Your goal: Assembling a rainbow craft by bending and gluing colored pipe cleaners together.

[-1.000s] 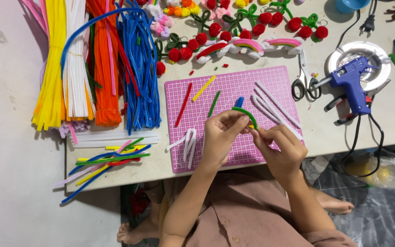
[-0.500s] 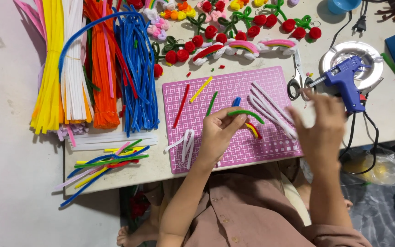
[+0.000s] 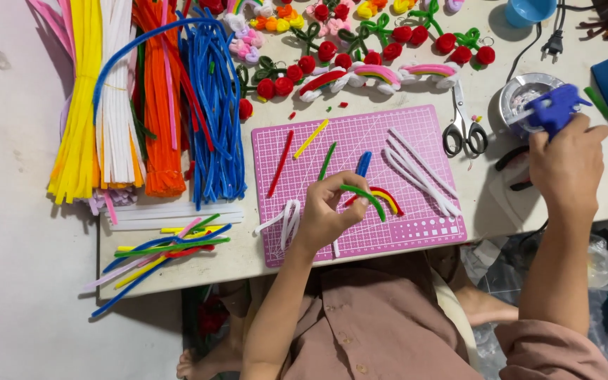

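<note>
The left hand (image 3: 326, 214) pinches a curved green pipe cleaner (image 3: 366, 198) between thumb and fingertips, holding it low over the pink cutting mat (image 3: 416, 232), just beside a small arch of red and yellow pipe cleaners (image 3: 387, 199) that lies on the mat at the hand's 3 o'clock. The right hand (image 3: 564, 165) is closed around the handle of a blue glue gun (image 3: 554, 107), well apart from the mat at its 2 o'clock, near a round metal tin (image 3: 522, 88). Scissors (image 3: 463, 130) lie between the mat and the gun. White pipe cleaner lengths (image 3: 420, 169) lie on the mat's right half, and short red, yellow, green and blue pieces on its left. At the mat's 10 o'clock lie bundles of yellow, white, orange and blue pipe cleaners (image 3: 160, 105); at 12 o'clock, finished rainbows and red cherries (image 3: 381, 56).
</note>
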